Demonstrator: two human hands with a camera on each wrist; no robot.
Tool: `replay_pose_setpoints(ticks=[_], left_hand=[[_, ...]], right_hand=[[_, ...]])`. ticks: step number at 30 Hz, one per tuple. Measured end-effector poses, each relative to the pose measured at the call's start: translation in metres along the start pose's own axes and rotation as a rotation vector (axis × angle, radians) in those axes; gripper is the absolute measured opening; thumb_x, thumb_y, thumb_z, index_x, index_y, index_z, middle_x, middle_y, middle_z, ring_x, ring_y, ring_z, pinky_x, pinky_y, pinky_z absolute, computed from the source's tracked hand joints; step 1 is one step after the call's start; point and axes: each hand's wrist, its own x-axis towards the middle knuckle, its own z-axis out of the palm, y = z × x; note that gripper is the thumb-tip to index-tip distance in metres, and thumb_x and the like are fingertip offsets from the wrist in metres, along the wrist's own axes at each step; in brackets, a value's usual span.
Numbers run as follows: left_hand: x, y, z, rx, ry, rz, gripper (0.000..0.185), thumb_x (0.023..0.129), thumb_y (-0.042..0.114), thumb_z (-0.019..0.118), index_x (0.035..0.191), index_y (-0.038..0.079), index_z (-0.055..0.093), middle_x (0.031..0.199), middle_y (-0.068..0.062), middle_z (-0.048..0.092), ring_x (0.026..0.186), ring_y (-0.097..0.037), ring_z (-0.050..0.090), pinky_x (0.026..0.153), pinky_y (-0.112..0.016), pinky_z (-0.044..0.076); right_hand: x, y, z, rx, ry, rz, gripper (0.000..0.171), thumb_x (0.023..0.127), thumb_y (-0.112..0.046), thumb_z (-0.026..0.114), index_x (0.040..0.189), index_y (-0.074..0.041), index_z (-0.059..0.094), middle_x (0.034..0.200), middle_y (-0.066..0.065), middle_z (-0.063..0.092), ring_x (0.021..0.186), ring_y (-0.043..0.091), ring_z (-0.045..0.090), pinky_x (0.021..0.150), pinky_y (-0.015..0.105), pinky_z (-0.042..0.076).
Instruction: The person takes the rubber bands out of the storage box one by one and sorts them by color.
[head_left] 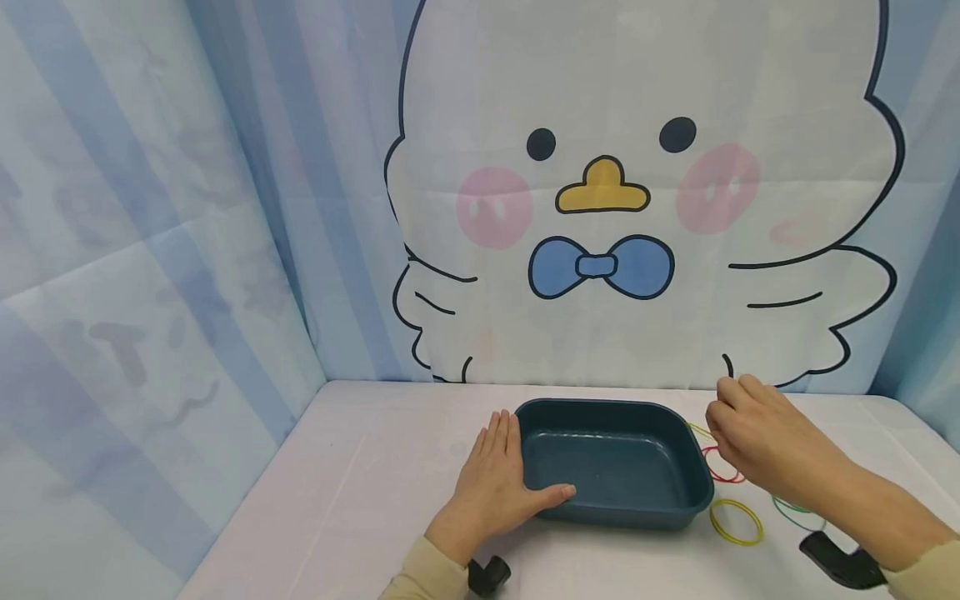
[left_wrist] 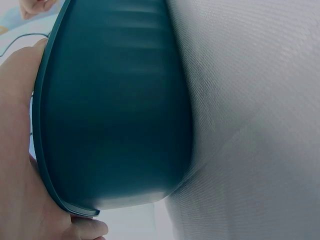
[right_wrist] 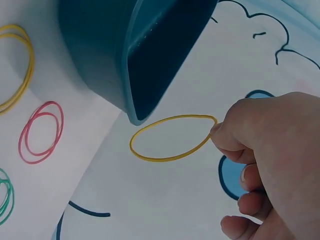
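Observation:
A dark teal rectangular basin [head_left: 607,467] stands on the white table. My left hand [head_left: 495,479] rests on its left rim, fingers straight and the thumb laid over the front edge. In the left wrist view the basin's outer wall [left_wrist: 115,110] fills the middle, with the hand along its rim. Beyond the basin's right side, my right hand [head_left: 765,429] is raised above the table. Between thumb and index finger it pinches a yellow rubber band [right_wrist: 165,160], which hangs as a loose oval near the basin's corner in the right wrist view.
On the table right of the basin lie a yellow rubber band [head_left: 738,542], a red one [head_left: 723,481] and a green one [head_left: 787,504], partly behind the right forearm. Black wrist straps show at both wrists. A cloth backdrop with a cartoon bird [head_left: 600,333] stands behind the table.

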Motion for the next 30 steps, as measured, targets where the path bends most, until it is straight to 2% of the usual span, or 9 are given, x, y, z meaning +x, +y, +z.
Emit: replay_pose_setpoints(ticks=[11,15,18,25,28,29,30], left_hand=[[0.001,0.0,0.001,-0.004,-0.005,-0.008,0.127,0.075,0.092,0.042,0.158,0.001,0.013,0.166,-0.018,0.013,0.156,-0.029,0.008,0.126,-0.048,0.015],[0.001,0.0,0.001,0.0,-0.002,-0.005,0.127,0.075,0.092,0.041,0.158,0.001,0.013,0.166,-0.018,0.013,0.156,-0.029,0.008,0.126,-0.048,0.015],[0.0,-0.001,0.001,-0.003,0.0,-0.006,0.127,0.075,0.092,0.041,0.158,0.001,0.013,0.166,-0.017,0.012,0.156,-0.03,0.008,0.126,-0.048,0.015],[0.0,-0.001,0.001,-0.012,0.003,0.001,0.126,0.076,0.091,0.042,0.158,0.0,0.013,0.166,-0.018,0.013,0.155,-0.031,0.009,0.126,-0.049,0.015],[0.001,-0.001,0.001,-0.013,0.004,0.003,0.126,0.076,0.091,0.042,0.158,0.0,0.014,0.166,-0.019,0.013,0.155,-0.031,0.009,0.126,-0.049,0.015],[0.001,-0.001,0.001,-0.013,0.004,0.003,0.126,0.076,0.091,0.042,0.158,0.0,0.014,0.166,-0.019,0.013,0.155,-0.031,0.009,0.126,-0.049,0.015],[0.001,0.0,0.001,-0.013,0.005,0.004,0.126,0.076,0.091,0.042,0.158,0.0,0.014,0.166,-0.019,0.013,0.155,-0.03,0.009,0.126,-0.049,0.015]], right_hand=[[-0.018,0.004,0.002,0.009,0.008,0.045,0.029,0.06,-0.002,0.077,0.068,-0.017,0.053,0.073,-0.006,0.037,0.069,0.015,0.032,0.059,0.028,0.028],[-0.025,0.004,0.002,0.006,-0.003,0.052,0.025,0.061,-0.004,0.074,0.068,-0.018,0.054,0.073,-0.006,0.037,0.069,0.014,0.031,0.059,0.027,0.027],[-0.031,0.004,0.003,0.003,-0.042,0.075,0.024,0.062,-0.006,0.075,0.07,-0.018,0.056,0.073,-0.007,0.038,0.07,0.013,0.032,0.059,0.026,0.028],[-0.046,0.004,0.009,0.012,-0.033,0.063,0.023,0.059,-0.007,0.073,0.07,-0.018,0.056,0.073,-0.008,0.036,0.07,0.012,0.031,0.057,0.025,0.027],[-0.052,0.003,0.013,0.023,-0.023,0.053,0.014,0.069,-0.01,0.067,0.07,-0.018,0.056,0.074,-0.009,0.037,0.07,0.012,0.032,0.057,0.025,0.028],[-0.053,0.002,0.014,0.028,-0.017,0.052,0.011,0.076,-0.012,0.061,0.07,-0.019,0.056,0.074,-0.01,0.036,0.07,0.011,0.031,0.057,0.024,0.028],[-0.055,0.002,0.016,0.034,-0.002,0.046,0.015,0.084,-0.016,0.053,0.069,-0.02,0.055,0.074,-0.01,0.036,0.07,0.011,0.031,0.057,0.024,0.027]])
